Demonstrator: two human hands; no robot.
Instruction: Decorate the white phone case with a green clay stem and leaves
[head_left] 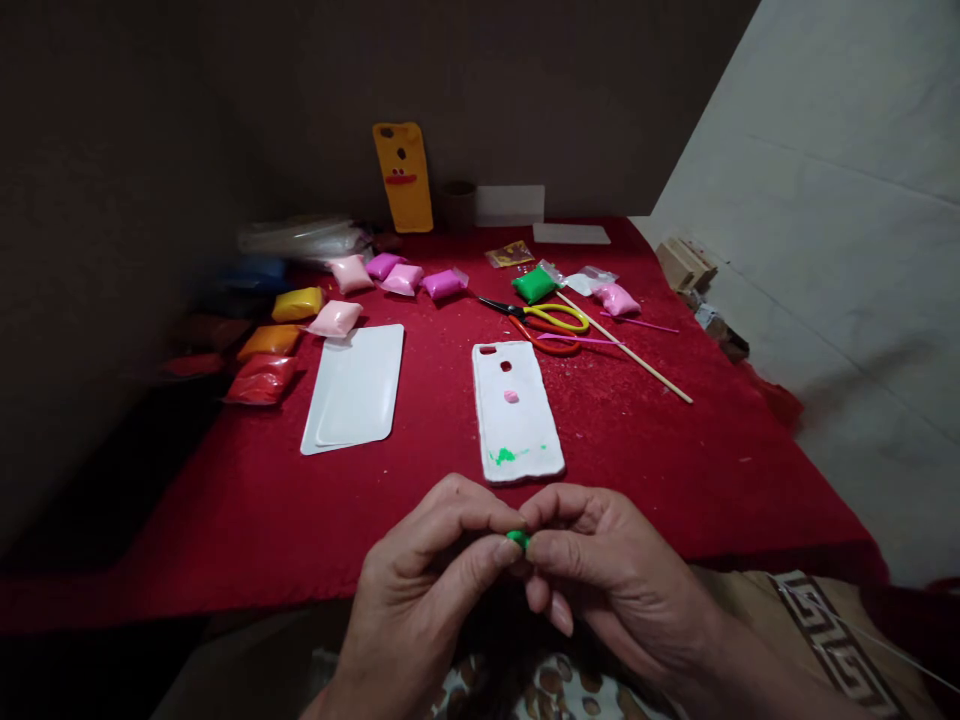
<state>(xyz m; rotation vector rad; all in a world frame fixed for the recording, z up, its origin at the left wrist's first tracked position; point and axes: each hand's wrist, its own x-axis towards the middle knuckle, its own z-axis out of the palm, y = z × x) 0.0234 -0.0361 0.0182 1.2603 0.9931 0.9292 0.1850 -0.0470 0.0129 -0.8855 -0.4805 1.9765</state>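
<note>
A small lump of green modelling clay (517, 539) is pinched between the thumbs and fingertips of both hands, over the table's near edge. My left hand (439, 560) grips it from the left, closed. From the right, my right hand (611, 560) closes on the same lump, its lower fingers curled beneath. Just beyond the fingers lies a white phone case (525, 425) with camera cut-outs at its far end. It bears a small pink clay piece (511, 397) in the middle and green clay smears (505, 456) near its closer end.
Scissors (551, 318), a wooden stick (637, 355) and a green clay packet (535, 285) lie beyond the case. White boards (356, 385) and several coloured clay packets, including a red one (261, 380), are at left. A yellow phone case (405, 185) stands at the back.
</note>
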